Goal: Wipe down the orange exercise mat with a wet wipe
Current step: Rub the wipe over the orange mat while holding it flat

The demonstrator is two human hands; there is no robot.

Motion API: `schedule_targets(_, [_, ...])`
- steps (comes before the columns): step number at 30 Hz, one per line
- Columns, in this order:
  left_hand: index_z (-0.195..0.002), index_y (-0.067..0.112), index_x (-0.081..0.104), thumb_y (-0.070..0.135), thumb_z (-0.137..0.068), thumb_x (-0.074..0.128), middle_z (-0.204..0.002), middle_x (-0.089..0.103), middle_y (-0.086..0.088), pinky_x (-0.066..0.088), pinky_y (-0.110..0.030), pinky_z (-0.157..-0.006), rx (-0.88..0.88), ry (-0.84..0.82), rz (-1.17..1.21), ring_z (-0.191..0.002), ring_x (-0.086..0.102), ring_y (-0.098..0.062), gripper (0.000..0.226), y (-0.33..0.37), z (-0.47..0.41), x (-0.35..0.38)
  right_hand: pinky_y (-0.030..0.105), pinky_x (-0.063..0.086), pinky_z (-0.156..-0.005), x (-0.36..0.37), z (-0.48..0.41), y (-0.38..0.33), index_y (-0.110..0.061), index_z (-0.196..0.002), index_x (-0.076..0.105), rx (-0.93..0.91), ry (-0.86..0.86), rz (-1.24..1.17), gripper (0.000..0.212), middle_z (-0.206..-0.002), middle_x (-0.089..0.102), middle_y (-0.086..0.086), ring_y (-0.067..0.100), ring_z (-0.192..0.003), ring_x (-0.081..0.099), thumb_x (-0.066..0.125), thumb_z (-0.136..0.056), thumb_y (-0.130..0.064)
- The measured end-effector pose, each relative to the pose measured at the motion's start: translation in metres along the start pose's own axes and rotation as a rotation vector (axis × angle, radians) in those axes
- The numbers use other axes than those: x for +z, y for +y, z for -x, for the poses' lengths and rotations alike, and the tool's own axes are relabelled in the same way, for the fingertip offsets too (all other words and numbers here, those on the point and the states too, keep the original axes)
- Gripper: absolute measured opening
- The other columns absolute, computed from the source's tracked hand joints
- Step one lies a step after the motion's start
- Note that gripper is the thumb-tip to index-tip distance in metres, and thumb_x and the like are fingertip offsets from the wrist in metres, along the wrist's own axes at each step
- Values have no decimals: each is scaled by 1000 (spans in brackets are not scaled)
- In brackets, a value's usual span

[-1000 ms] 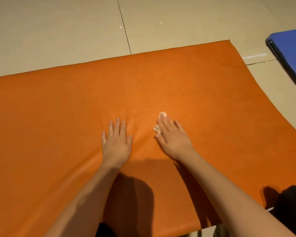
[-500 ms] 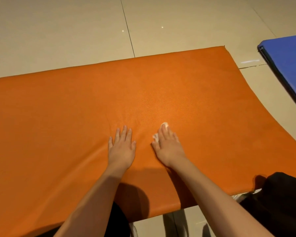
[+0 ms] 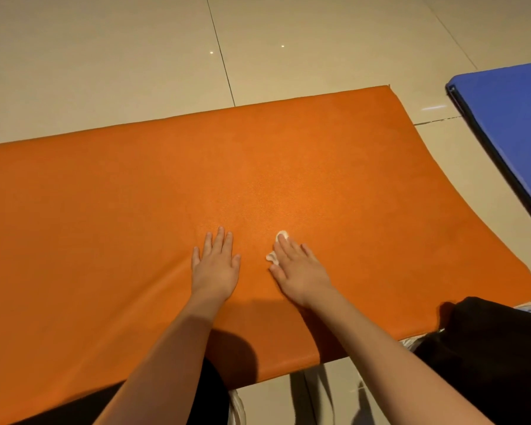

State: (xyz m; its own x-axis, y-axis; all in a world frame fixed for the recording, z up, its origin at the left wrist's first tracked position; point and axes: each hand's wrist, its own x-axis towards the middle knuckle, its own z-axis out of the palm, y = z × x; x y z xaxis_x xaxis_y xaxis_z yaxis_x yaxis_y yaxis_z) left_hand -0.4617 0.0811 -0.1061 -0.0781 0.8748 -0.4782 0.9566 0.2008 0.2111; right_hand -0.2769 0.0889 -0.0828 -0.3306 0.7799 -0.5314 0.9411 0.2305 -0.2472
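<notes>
No text, label, brand, number or sign can be read anywhere in the head view.

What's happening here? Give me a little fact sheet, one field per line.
surface: mat, orange, lying on a tiled floor
left: left hand, flat on the mat, holding nothing
right: right hand, flat, fingers pressing the wipe onto the mat
wipe: white, mostly hidden under the fingers
nearby: blue mat, to the right, apart from the orange one
</notes>
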Motion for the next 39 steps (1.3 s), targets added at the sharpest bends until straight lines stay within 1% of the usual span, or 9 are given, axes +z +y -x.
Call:
schedule_targets(3, [-157,24,0,39,-107,18,-163,-12,7,-2,-42,-121,1,-24,-10,-150,-11,-16,56,2,3,-3,35,-8,-117,-2,-4,1,-13,-152,-5,156,35,-34,60,-159,-15,4,17,-146,-13,13,-103,-42])
schedule_targets(6, [-157,24,2,39,-107,18,-164,-10,7,-2,-41,-121,-1,-14,-15,-150,-10,-15,55,3,10,0,33,-9,-117,10,12,-30,-11,-153,-1,15,-29,-104,61,-159,-15,3,17,-146,-14,17,-103,-41])
schedule_targets(9, [-157,24,2,38,-107,18,-164,-8,8,-3,-40,-121,-3,-32,-13,-150,-9,-15,55,2,16,1,32,-8,-118,3,15,-22,-15,-153,-1,-94,-103,-32,58,-160,-12,-1,12,-146,-11,15,-104,-41])
schedule_targets(15, [-157,24,3,38,-107,17,-164,-9,8,-4,-41,-121,-9,-68,2,-150,-10,-15,54,4,25,0,35,-6,-117,1,23,-5,-12,-153,-2,197,-24,-58,59,-160,-14,4,17,-147,-11,14,-104,-40])
schedule_targets(20, [-157,23,5,38,-107,18,-164,-6,6,-2,-42,-121,-13,-50,-10,-151,-8,-16,54,4,29,3,34,-6,-118,10,48,-31,-16,-154,3,-2,-73,-75,58,-160,-8,-1,12,-147,-8,15,-104,-42])
schedule_targets(26, [-157,23,5,41,-107,15,-164,-5,5,-4,-42,-122,12,-96,-1,-151,-7,-16,55,3,51,3,37,-4,-118,8,67,-5,-13,-154,5,278,-3,-62,57,-161,-7,4,18,-147,-6,14,-103,-40])
schedule_targets(31, [-157,22,6,42,-106,16,-164,-3,4,-2,-43,-122,29,-131,-37,-151,-4,-18,55,2,65,-4,35,-4,-119,15,93,-48,-17,-154,7,71,-51,-109,57,-161,-3,-1,14,-147,-4,13,-103,-43])
schedule_targets(37, [-158,21,7,41,-107,17,-165,-2,4,-2,-43,-122,64,-171,-32,-151,-3,-18,56,-3,89,-8,38,-2,-119,16,108,-23,-17,-154,11,281,12,-61,55,-161,-2,1,17,-148,-3,11,-103,-40])
schedule_targets(39, [-158,22,8,41,-107,18,-165,-1,4,-1,-44,-121,62,-159,-33,-151,-2,-18,55,-3,96,-7,38,-3,-119,27,116,-52,-16,-153,11,206,19,-109,55,-161,-2,2,18,-148,-3,13,-104,-39])
